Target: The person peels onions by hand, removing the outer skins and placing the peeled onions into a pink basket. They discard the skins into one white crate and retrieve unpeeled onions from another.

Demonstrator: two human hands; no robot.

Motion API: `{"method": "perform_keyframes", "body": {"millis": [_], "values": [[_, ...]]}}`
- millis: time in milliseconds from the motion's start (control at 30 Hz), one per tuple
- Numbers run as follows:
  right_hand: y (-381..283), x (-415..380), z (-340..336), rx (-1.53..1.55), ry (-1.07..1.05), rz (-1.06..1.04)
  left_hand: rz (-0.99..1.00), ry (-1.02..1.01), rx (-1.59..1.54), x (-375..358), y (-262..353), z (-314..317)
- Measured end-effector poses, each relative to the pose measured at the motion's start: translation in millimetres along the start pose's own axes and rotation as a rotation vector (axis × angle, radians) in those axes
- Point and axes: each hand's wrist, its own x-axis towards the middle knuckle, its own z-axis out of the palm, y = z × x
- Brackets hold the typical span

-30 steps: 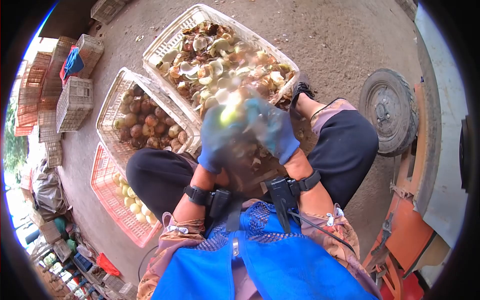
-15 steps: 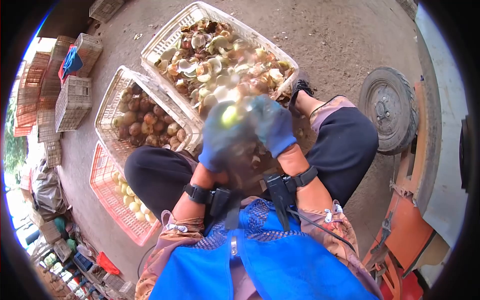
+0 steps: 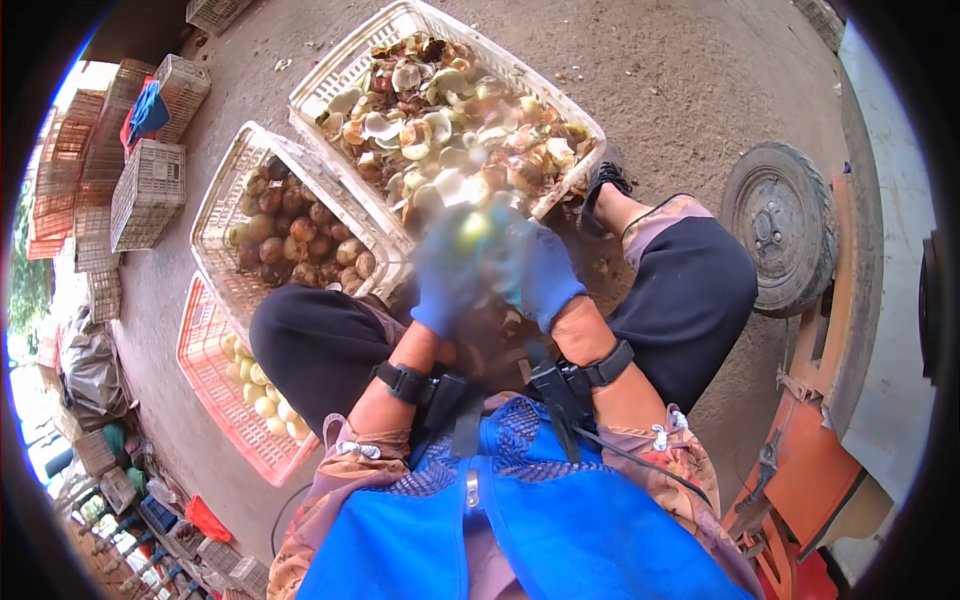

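My left hand (image 3: 450, 265), in a blue glove, is closed round a pale yellow-green round vegetable (image 3: 473, 229). Close beside it on the right, my right hand (image 3: 542, 268), gloved too, has its fingers bent toward the same vegetable; smear on the view hides what they hold. Just beyond both hands stands a white crate (image 3: 352, 195) heaped with peels and cut shells (image 3: 440, 125). Left of it, another white crate (image 3: 215, 215) holds brown-skinned round vegetables (image 3: 290, 235). A pink crate (image 3: 215, 375) by my left knee contains pale peeled ones (image 3: 262, 395).
A wheel (image 3: 777, 228) and an orange metal frame (image 3: 805, 465) stand at the right. Stacked crates (image 3: 148, 195) line the far left, near a grey sack (image 3: 92, 370). My bent knees flank my hands.
Both hands have shifted slightly, staying close together round the pale vegetable. The view has moved a little, so the crates appear slightly displaced.
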Motion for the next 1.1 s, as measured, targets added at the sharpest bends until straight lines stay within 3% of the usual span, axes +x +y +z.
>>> {"method": "perform_keyframes", "body": {"millis": [200, 267, 400, 467, 600, 667, 767, 900, 967, 1000, 1067, 1100], "values": [[10.8, 0.3, -9.8, -0.110, -0.001, -0.115, -0.028, -0.075, 0.085, -2.0, 0.7, 5.1], [0.8, 2.5, -24.3, -0.036, -0.101, -0.117, 0.011, -0.030, -0.080, -0.3, -0.4, 2.2], [15.2, 5.8, -16.5, -0.072, -0.078, -0.142, -0.056, -0.079, -0.144, 1.1, 5.4, -0.5], [30.5, 11.7, -5.0, -0.078, 0.115, -0.407, -0.069, -0.095, -0.155, -0.1, 12.9, -1.8], [32.8, 15.8, 3.3, 0.180, 0.113, -0.249, -0.058, -0.088, -0.303, -1.8, 26.3, 1.1], [19.9, 15.1, 2.3, 0.466, 0.253, -0.039, -0.216, -0.035, -0.501, -1.9, 32.7, 3.0], [20.7, 8.3, -3.4, 0.555, 0.150, 0.112, -0.174, -0.110, -0.457, 3.8, 13.5, 0.3], [10.1, 7.0, -9.7, 0.506, 0.231, 0.032, -0.156, -0.200, -0.207, 9.3, 15.4, -4.5], [18.4, 4.0, -0.2, 0.767, 0.153, 0.311, -0.138, -0.174, -0.327, 9.7, 22.4, -6.1], [26.0, 4.8, 6.4, 0.767, 0.152, 0.308, -0.137, -0.173, -0.327, 9.3, 19.8, -6.3], [42.6, 7.6, 19.9, 0.238, 0.188, 0.082, -0.110, -0.171, -0.341, 7.5, 10.3, -5.8], [44.4, 6.0, 22.1, 0.237, 0.189, 0.082, -0.110, -0.172, -0.342, 6.7, 9.0, -5.3]]}}
